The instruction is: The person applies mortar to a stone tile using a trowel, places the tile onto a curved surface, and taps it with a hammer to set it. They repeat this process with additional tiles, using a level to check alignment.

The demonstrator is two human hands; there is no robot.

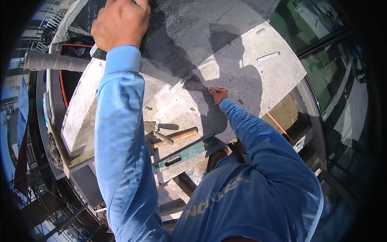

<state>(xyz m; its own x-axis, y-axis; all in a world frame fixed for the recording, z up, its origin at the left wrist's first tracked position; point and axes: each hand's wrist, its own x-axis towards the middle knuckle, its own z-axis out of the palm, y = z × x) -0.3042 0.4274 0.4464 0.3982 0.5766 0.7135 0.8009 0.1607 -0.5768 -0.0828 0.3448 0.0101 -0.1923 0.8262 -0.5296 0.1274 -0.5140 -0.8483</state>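
A large grey stone slab (238,12), partly in shadow, lies at the far side above a pale concrete surface (169,105). My left hand (121,26) is closed at the slab's far left edge, its fingertips cut off by the top of the picture. Just off the slab's near corner, my right hand (218,94) is low over the concrete with its fingers pinched together. A dark grey patch (194,83) lies right beside those fingers; whether it is mortar or a tool's blade is unclear. What the right fingers hold is hidden.
Nearer me lie a wooden-handled hammer (181,135), a trowel (151,126) and a green spirit level (187,154). Small pale strips (268,56) rest on the concrete. Glass panels (342,80) stand at right; a wrapped pipe (56,61) and scaffolding are at left.
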